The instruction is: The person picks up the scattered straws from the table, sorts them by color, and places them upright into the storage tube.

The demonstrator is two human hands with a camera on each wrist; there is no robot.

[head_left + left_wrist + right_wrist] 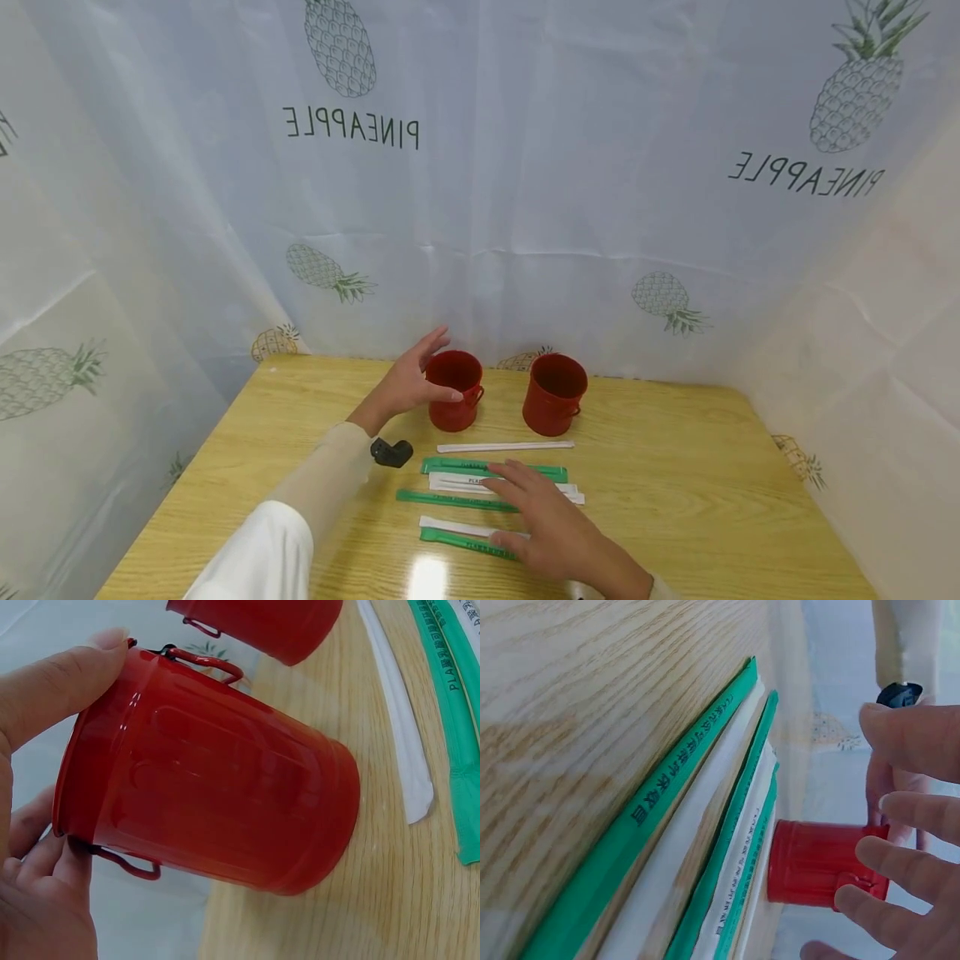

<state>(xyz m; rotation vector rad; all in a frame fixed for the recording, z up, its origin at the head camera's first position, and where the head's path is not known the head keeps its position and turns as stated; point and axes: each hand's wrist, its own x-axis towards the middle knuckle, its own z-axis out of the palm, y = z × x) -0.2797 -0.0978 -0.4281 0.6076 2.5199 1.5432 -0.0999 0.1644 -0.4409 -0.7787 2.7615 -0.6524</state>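
Observation:
Two small red metal buckets with side handles stand at the back of the table, one left and one right. My left hand is spread around the left bucket's rim. Its thumb lies across the near side, right at the rim in the left wrist view; the other fingers reach behind, partly hidden, and fingertips show above the rim in the head view. My right hand hovers with fingers spread over paper-wrapped straws, holding nothing. The straws lie in a row, alternating green and white.
Left of the straws, beside my left forearm, lies a small black angular object. A white curtain printed with pineapples hangs behind and along both sides of the wooden table.

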